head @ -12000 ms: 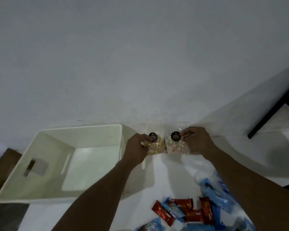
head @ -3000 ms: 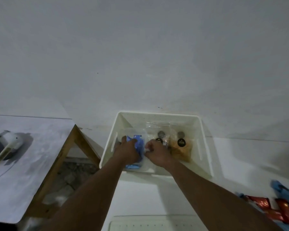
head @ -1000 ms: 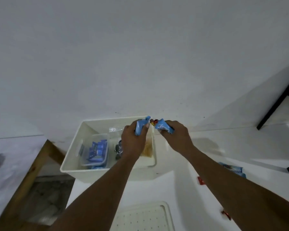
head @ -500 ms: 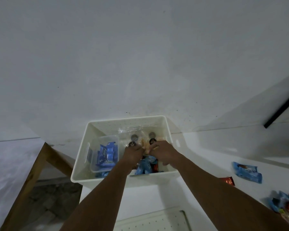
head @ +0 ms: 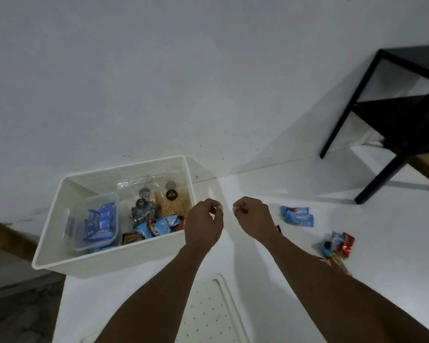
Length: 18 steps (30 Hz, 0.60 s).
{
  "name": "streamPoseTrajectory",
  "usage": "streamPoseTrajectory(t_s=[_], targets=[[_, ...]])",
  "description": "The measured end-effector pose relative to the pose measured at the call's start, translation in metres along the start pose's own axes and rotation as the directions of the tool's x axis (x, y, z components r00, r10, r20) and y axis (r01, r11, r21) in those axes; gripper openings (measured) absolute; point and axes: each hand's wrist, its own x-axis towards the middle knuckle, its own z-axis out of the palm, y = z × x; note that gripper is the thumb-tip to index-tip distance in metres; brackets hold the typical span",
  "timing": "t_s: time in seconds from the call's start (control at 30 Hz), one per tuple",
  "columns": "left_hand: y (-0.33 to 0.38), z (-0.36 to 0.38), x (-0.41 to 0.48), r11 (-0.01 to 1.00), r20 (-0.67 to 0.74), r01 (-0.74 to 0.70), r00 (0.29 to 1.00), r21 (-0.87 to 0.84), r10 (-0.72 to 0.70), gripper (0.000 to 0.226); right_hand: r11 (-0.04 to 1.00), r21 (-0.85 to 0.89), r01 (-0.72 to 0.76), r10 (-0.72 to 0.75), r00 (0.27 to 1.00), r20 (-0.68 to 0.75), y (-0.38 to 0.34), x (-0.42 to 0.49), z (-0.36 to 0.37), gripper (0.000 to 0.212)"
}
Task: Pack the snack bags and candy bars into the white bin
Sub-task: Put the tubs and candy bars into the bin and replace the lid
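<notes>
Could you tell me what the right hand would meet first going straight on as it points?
The right hand points up-left, so probably the right wall of the white plastic bin near its far corner, passing close by the left hand; depth unclear.

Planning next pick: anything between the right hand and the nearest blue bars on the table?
Nothing visible. Only bare table separates the right hand from the blue bars; a small red wrapper lies beside the wrist, off that line. The left hand hovers at the white bin's right wall.
</notes>
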Motion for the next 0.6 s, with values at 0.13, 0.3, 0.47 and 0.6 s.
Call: streamPoseTrajectory(t_s=[0.13, 0.3, 0.47, 0.6], targets=[[0.029, 0.067, -0.030, 0.992, 0.097, -0.105, 0.991, 0.077, 0.097, 0.017, 0.987, -0.055, -0.154, 0.148, 0.984, -0.095, 0.085, -0.022, -0.036, 0.022], [0.028, 0.145, -0.053, 0.961, 0.386, -0.189, 0.917, 0.203, 0.099, 0.058, 0.812, -0.456, -0.365, 0.339, 0.930, -0.141, 0.187, -0.056, -0.083, 0.091], [0.018, 0.211, -0.031, 0.875, 0.494, -0.296, 0.866, 0.384, 0.076, 0.082, 0.799, -0.524, -0.294, 0.363, 0.931, 0.030, 0.260, -0.050, -0.087, 0.117], [0.004, 0.254, 0.002, 0.768, 0.582, -0.471, 0.797, 0.433, 0.161, 0.089, 0.827, -0.552, -0.107, 0.183, 0.980, 0.084, 0.290, -0.032, -0.080, 0.108]])
